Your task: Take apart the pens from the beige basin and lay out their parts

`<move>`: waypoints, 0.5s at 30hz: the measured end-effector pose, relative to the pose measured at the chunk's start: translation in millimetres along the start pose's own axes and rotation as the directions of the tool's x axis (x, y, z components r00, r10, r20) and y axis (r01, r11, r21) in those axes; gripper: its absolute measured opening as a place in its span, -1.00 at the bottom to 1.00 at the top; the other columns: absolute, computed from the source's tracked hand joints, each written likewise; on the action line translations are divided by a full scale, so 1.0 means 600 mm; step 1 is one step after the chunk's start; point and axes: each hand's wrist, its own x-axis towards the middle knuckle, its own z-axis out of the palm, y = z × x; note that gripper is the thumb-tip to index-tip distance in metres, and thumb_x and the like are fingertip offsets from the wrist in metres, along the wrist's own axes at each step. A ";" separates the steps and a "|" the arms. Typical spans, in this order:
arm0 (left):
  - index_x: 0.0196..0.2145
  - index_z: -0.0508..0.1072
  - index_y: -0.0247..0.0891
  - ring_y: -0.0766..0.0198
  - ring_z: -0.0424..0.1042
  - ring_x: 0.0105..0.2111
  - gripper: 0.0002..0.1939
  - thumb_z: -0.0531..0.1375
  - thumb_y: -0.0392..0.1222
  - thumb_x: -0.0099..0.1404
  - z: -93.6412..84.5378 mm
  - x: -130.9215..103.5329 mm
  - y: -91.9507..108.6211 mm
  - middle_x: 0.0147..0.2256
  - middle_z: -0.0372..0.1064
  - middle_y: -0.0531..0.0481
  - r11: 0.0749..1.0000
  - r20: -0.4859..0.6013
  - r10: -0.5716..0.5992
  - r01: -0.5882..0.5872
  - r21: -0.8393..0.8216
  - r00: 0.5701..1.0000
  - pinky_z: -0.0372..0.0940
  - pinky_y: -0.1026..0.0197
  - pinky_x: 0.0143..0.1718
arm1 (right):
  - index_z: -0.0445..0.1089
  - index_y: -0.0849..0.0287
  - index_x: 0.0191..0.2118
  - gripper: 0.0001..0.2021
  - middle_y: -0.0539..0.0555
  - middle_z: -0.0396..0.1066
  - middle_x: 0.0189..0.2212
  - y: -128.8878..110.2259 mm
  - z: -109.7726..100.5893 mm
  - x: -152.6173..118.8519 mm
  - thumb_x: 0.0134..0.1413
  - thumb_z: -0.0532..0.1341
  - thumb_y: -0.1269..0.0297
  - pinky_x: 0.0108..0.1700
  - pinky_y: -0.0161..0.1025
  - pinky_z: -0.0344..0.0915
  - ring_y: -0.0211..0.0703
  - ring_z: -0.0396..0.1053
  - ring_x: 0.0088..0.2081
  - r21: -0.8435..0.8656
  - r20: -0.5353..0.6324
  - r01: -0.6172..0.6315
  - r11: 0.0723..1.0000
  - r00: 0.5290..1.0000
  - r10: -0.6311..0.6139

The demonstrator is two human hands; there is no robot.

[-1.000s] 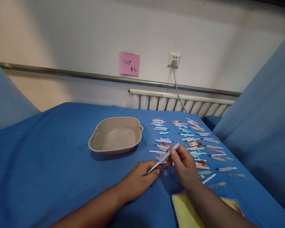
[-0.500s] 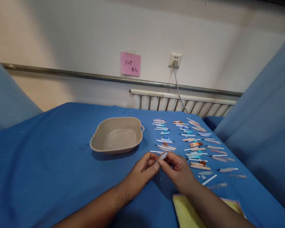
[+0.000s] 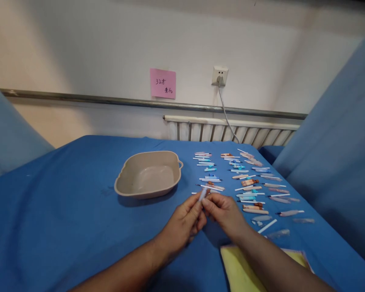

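Note:
Between my hands is a pale lavender pen part [image 3: 203,194], a short smooth tube that looks like a barrel or cap. My left hand [image 3: 184,219] is closed, gripping it between thumb and fingers so that it points up and away. The thumb and fingertips of my right hand [image 3: 226,213] pinch at its lower end, where the fingers hide the detail. Just beyond my hands, a column of pen parts [image 3: 211,179] lies on the blue cloth [image 3: 79,227], with thin white refills among the coloured barrels.
To the left stands a beige plastic basin [image 3: 147,194]. More pen parts [image 3: 251,196] lie in rows on the right, alongside clear tubes [image 3: 278,234]. A yellow cloth [image 3: 240,269] sits under my right forearm. Behind are a radiator [image 3: 207,132] and a plugged-in socket [image 3: 220,76].
The pen part has tipped more upright and shifted slightly left. My left hand has turned, its thumb now lying along the part, while my right fingers have moved to its lower end.

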 end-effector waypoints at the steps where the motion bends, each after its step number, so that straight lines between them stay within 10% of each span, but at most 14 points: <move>1: 0.03 0.23 -0.18 0.52 -0.13 -0.74 -0.55 0.06 0.10 0.28 -0.001 0.001 0.006 -0.61 0.11 0.22 0.999 -0.038 0.009 -0.011 -0.053 0.999 -0.20 0.46 -0.77 | 0.35 0.23 -0.48 -0.61 -0.08 0.25 -0.67 0.002 0.003 0.000 0.02 0.18 -0.06 -0.57 -0.36 0.14 -0.34 0.19 -0.62 0.031 -0.031 -0.032 0.999 0.999 0.033; 7: -0.23 0.25 -0.21 0.56 -0.09 -0.73 -0.77 0.11 -0.01 0.28 -0.016 0.013 0.029 -0.55 0.07 0.22 0.912 -0.259 0.062 -0.160 -0.377 0.964 -0.14 0.53 -0.77 | 0.20 0.18 -0.41 -0.56 -0.01 0.40 -0.53 0.015 0.049 -0.022 -0.17 0.31 -0.09 -0.61 -0.38 0.21 -0.24 0.39 -0.57 0.248 0.123 -0.293 0.923 0.955 0.270; 15: -0.27 0.30 -0.21 0.42 0.27 -0.49 -0.85 0.13 -0.10 0.28 -0.001 0.007 0.023 -0.39 0.25 0.08 0.825 -0.232 0.080 -0.195 -0.530 0.969 0.26 0.33 -0.43 | 0.18 0.18 -0.47 -0.60 -0.11 0.33 -0.67 0.007 0.066 -0.037 -0.25 0.40 0.09 -0.66 -0.46 0.08 -0.37 0.27 -0.68 0.365 0.111 -0.329 0.871 0.944 0.311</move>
